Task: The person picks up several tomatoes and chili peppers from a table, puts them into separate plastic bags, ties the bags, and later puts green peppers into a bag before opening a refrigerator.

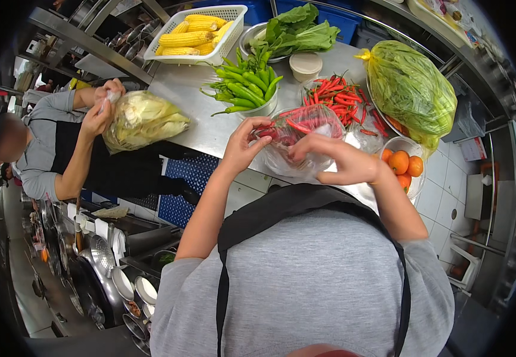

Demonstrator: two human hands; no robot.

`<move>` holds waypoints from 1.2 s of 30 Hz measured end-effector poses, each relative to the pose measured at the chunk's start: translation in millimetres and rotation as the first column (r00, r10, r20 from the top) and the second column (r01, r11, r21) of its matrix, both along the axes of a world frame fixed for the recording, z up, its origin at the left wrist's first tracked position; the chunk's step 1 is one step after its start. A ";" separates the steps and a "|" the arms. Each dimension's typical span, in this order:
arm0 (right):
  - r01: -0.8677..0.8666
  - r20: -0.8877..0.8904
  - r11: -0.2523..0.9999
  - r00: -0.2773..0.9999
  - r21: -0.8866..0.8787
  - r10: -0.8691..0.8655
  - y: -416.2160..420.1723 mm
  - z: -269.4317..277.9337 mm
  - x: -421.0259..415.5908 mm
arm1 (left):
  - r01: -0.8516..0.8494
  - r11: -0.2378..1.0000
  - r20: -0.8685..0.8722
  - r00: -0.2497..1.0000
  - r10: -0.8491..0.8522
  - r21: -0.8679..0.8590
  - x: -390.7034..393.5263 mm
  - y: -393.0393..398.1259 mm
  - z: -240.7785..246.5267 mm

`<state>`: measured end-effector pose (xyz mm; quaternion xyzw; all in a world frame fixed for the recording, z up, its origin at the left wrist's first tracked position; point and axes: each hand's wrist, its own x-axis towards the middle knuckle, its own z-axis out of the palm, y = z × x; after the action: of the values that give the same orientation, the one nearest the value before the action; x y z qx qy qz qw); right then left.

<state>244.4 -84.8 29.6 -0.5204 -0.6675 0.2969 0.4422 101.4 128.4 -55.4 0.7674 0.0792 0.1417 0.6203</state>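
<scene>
A clear plastic bag of red chilies [313,117] lies near the front edge of the steel table. My left hand [249,142] pinches red chili stems at the bag's left side between thumb and fingers. My right hand [342,158] is over the front of the bag, its fingers bent against the plastic; whether it grips anything is not plain. Behind the bag is a heap of loose red chilies [336,96]. A bowl of green chilies [251,87] stands to the left, and a clear bowl of orange tomatoes [399,162] to the right.
A white basket of corn cobs [239,31], a metal bowl of leafy greens [302,33] and a lidded tub [306,64] stand at the back. A large bag of leafy vegetables [412,89] is at the right. At left a co-worker [57,138] holds a bag of pale leafy vegetables [144,118].
</scene>
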 end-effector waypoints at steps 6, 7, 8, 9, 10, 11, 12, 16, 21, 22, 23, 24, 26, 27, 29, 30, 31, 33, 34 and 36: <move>0.575 -0.115 0.808 0.800 -0.131 -0.588 -26.1 -18.8 38.8 | -0.200 0.965 0.129 0.966 0.223 -0.172 -9.9 -5.8 -22.5; 0.570 -0.041 0.795 0.807 -0.209 -0.589 -25.3 -40.7 43.5 | -0.206 0.965 0.122 0.966 0.227 -0.161 -8.9 -5.6 -22.1; 0.611 -0.063 0.775 0.777 -0.160 -0.626 -22.0 -57.9 39.5 | -0.218 0.965 0.118 0.964 0.236 -0.146 -8.9 -3.9 -22.0; 0.645 -0.090 0.755 0.751 -0.116 -0.655 -14.7 -60.2 29.2 | -0.238 0.962 0.109 0.961 0.253 -0.132 -11.0 -4.6 -20.5; 0.710 -0.018 0.701 0.701 -0.069 -0.713 -11.0 -57.3 23.5 | -0.252 0.962 0.129 0.956 0.264 -0.100 -9.9 -5.0 -19.2; 0.715 -0.046 0.698 0.697 -0.028 -0.716 -6.5 -50.6 20.7 | -0.266 0.961 0.149 0.950 0.274 -0.068 -6.8 -4.3 -17.6; 0.722 -0.078 0.691 0.690 0.015 -0.719 -2.1 -43.6 18.4 | -0.277 0.960 0.169 0.945 0.279 -0.032 -4.8 -5.4 -11.5; 0.671 -0.071 0.731 0.741 0.126 -0.668 2.4 -15.3 16.2 | -0.314 0.931 0.275 0.926 0.258 0.183 -4.4 -16.5 24.3; 0.662 -0.060 0.728 0.746 0.177 -0.663 6.5 -10.4 12.8 | -0.182 0.942 0.164 0.976 0.139 0.282 0.9 -9.1 40.7; 0.650 -0.134 0.728 0.759 0.220 -0.637 9.8 -12.2 15.4 | -0.169 0.957 0.177 0.976 0.128 0.237 4.1 -13.2 45.8; 0.644 -0.093 0.740 0.763 0.195 -0.639 13.6 -12.2 20.3 | -0.154 0.969 0.189 0.975 0.117 0.192 7.0 -16.4 48.1; 0.641 -0.054 0.749 0.765 0.168 -0.642 16.6 -11.9 24.7 | -0.154 0.965 0.187 0.976 0.115 0.213 12.8 -14.7 48.4; 0.668 -0.048 0.735 0.743 0.116 -0.668 17.9 -8.7 23.1 | -0.158 0.975 0.206 0.971 0.124 0.155 11.7 -17.5 52.3; 0.667 -0.103 0.734 0.745 0.128 -0.659 17.2 -5.2 22.1 | -0.160 0.979 0.221 0.967 0.130 0.126 13.4 -17.1 53.7; 0.665 -0.211 0.731 0.744 0.153 -0.634 16.5 0.7 21.5 | -0.143 0.989 0.272 0.953 0.132 0.021 18.0 -11.2 53.9; 0.628 -0.253 0.775 0.763 0.072 -0.595 15.2 0.2 25.5 | -0.121 0.983 0.239 0.959 0.153 -0.141 20.5 -9.1 51.7; 0.578 -0.372 0.816 0.758 0.000 -0.537 14.1 -0.5 26.3 | -0.102 0.949 0.202 0.965 0.167 -0.300 21.5 -7.8 49.7; 0.445 -0.595 0.889 0.686 -0.113 -0.419 13.4 -3.4 27.7 | -0.078 0.912 0.180 0.970 0.162 -0.403 21.1 -9.3 50.3; 0.436 -0.630 0.895 0.668 -0.098 -0.395 13.8 -4.4 24.1 | -0.051 0.867 0.186 0.969 0.163 -0.495 20.1 -12.9 53.4; 0.510 -0.383 0.860 0.796 0.008 -0.469 17.0 -12.0 19.1 | -0.006 0.827 0.193 0.971 0.139 -0.563 21.5 -14.7 53.8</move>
<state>263.5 -67.9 17.6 -0.5848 -0.4305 0.2269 0.6490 122.9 113.7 -1.6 0.5280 0.0752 0.2221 0.8162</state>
